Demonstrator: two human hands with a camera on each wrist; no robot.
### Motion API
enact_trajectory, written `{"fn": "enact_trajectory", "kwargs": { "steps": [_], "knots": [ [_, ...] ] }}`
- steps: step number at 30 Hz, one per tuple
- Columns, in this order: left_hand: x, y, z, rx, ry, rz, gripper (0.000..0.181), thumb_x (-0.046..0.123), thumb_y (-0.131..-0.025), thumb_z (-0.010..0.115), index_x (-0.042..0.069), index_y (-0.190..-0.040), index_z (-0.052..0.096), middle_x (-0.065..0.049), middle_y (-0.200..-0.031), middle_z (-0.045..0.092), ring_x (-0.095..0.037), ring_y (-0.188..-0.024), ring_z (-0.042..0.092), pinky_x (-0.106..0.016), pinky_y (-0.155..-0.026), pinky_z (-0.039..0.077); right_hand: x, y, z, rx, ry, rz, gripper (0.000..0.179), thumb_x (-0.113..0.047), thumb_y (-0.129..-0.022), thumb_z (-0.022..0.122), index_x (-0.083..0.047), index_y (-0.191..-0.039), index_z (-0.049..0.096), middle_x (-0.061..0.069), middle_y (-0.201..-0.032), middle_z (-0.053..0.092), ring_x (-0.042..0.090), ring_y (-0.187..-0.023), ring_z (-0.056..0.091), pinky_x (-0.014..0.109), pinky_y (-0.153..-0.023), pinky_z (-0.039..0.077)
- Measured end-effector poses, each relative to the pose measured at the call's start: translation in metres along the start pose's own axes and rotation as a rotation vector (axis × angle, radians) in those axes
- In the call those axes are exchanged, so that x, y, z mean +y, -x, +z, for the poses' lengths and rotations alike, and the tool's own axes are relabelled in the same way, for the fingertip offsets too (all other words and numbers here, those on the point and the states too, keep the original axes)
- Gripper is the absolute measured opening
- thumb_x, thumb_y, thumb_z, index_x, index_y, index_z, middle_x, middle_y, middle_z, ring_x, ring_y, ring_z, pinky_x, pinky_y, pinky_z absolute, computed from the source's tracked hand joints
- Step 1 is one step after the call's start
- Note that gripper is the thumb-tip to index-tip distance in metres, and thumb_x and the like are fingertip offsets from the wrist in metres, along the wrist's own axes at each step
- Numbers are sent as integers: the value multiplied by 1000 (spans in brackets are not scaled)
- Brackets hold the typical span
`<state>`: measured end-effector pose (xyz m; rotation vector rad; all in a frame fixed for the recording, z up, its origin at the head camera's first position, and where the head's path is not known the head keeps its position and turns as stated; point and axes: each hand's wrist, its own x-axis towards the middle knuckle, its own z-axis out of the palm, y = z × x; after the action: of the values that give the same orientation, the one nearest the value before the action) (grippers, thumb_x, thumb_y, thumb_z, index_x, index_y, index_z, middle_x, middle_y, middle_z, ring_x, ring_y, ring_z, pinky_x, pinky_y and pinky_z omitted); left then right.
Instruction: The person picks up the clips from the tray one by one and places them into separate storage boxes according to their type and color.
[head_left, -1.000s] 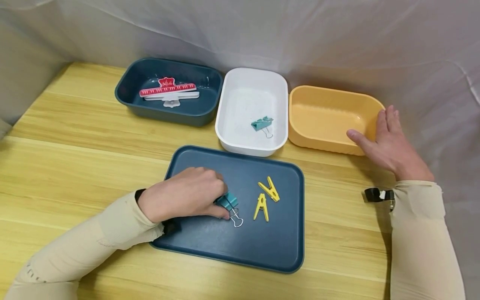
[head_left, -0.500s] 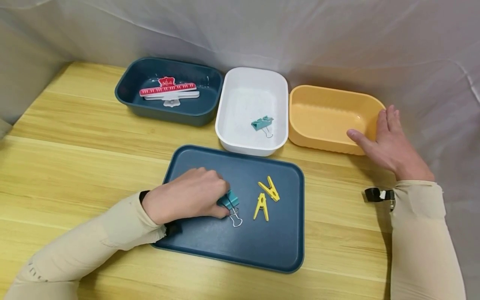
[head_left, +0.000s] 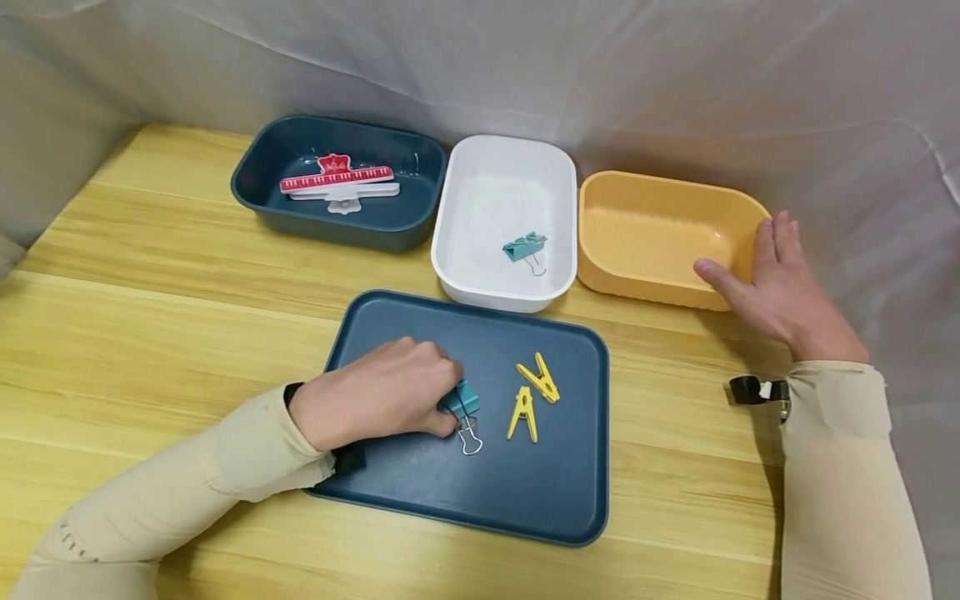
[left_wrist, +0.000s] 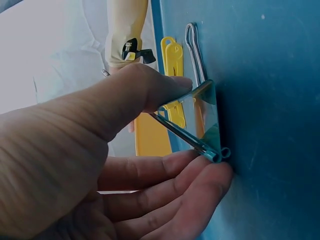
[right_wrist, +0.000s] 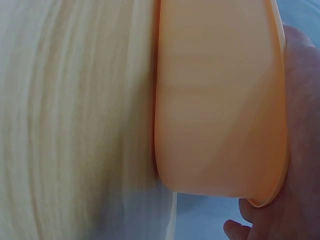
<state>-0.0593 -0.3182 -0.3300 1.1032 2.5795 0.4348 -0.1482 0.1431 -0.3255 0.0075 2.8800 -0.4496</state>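
My left hand pinches a teal binder clip over the dark blue tray. In the left wrist view the binder clip sits between the thumb and the fingertips, close to the tray surface, with one wire handle pointing away. Two yellow clothespins lie on the tray to the right of this hand. My right hand rests with straight fingers on the right end of the yellow-orange bin, its thumb reaching over the rim. The right wrist view shows the bin's side beside the palm.
A white bin behind the tray holds another teal binder clip. To its left, a dark blue bin contains a red clip and a white clip. A grey curtain hangs behind the bins.
My left hand has shifted slightly to the right, and the binder clip's wire handle has swung a little. The right hand stays on the yellow-orange bin.
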Motion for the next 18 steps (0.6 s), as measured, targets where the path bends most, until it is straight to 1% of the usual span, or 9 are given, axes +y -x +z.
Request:
{"fn": "enact_trajectory", "kwargs": {
  "steps": [12, 18],
  "knots": [
    [-1, 0, 0, -8, -7, -4, 20, 23, -83, 82, 13, -77, 65, 5, -65, 55, -9, -54, 49, -22, -50, 41, 0, 1, 0, -4, -2, 2, 105, -70, -102, 35, -6, -156, -28, 7, -160, -44, 31, -150, -41, 67, -125, -11],
    [-1, 2, -1, 4, -33, 4, 23, 24, -83, 82, 15, -74, 62, 7, -62, 45, -8, -54, 42, -20, -49, 34, 0, 1, 0, -5, -2, 2, 105, -70, -102, 35, -5, -156, -28, 7, -160, -43, 32, -150, -41, 67, -125, -11]
  ]
}}
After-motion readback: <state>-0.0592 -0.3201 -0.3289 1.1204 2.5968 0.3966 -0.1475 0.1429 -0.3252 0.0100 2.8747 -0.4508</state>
